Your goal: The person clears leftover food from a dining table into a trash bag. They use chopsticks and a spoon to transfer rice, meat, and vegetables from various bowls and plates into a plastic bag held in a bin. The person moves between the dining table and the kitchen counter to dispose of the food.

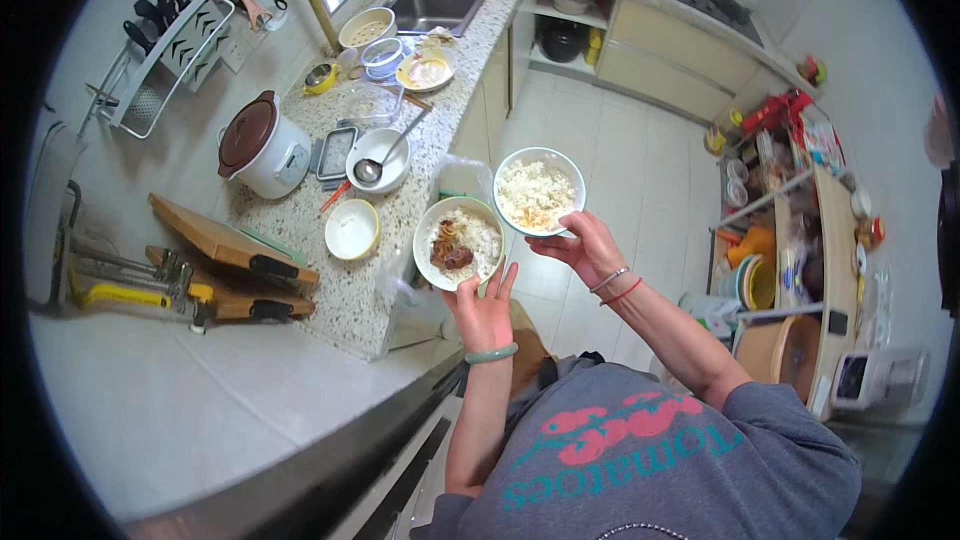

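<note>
Left hand (482, 316) holds the brown-topped bowl (423, 252) off the counter's (345, 310) right edge: thumb at rim, visible fingers extended alongside. Right hand (592, 252) pinches the rim of the rice bowl (540, 151), farther out, above floor (630, 140). Risk: one-sided grips may let either bowl tip, spilling contents; neighbouring rims could knock.

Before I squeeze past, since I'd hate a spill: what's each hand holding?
Left hand: holding a bowl of rice and brown food.
Right hand: holding another bowl of rice.
</note>
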Demonstrator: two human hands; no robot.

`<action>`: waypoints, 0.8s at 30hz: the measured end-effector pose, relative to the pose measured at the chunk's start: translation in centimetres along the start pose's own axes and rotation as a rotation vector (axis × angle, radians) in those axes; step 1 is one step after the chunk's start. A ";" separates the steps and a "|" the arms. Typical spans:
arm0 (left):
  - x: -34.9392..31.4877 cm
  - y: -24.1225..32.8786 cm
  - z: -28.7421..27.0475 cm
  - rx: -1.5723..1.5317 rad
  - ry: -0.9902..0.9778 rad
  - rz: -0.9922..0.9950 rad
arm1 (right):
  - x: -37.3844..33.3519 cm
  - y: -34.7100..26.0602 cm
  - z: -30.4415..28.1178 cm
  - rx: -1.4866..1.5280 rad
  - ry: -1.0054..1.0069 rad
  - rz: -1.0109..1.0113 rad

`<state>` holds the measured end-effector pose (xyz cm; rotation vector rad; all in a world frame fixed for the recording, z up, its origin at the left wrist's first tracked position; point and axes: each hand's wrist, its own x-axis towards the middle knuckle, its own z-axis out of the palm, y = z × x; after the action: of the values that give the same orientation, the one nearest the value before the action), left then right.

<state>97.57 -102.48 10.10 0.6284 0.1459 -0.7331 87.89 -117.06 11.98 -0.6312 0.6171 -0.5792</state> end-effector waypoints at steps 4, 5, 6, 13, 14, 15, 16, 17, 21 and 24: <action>7.0 0.5 1.7 0.011 0.001 -0.043 | 9.7 -1.8 1.2 -0.030 -0.009 0.017; 8.6 0.5 2.2 0.008 -0.009 -0.051 | 12.0 -2.3 1.6 -0.035 -0.017 0.021; 10.0 0.6 2.7 0.005 -0.020 -0.057 | 14.1 -3.0 2.0 -0.042 -0.020 0.031; 16.0 0.0 4.2 0.015 0.086 -0.051 | 27.2 -5.9 3.4 -0.148 -0.099 0.122; 16.6 -0.2 4.1 0.015 0.114 -0.044 | 28.8 -5.8 3.2 -0.180 -0.096 0.150; 17.2 -0.5 4.2 0.029 0.141 -0.026 | 30.5 -5.8 2.9 -0.210 -0.094 0.177; 17.8 -0.9 4.2 0.029 0.161 -0.014 | 32.3 -5.6 2.5 -0.242 -0.093 0.204; 18.4 -1.2 4.4 0.032 0.180 -0.003 | 34.3 -5.2 1.8 -0.261 -0.100 0.245; 20.4 -3.5 5.4 0.024 0.289 0.054 | 40.8 -3.7 0.6 -0.335 -0.146 0.409; 21.3 -5.4 6.6 -0.020 0.375 0.101 | 43.3 -2.8 1.4 -0.388 -0.187 0.522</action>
<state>109.18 -121.70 5.64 0.7441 0.4630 -0.5105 117.16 -146.84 -0.04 -0.8377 0.6902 0.0926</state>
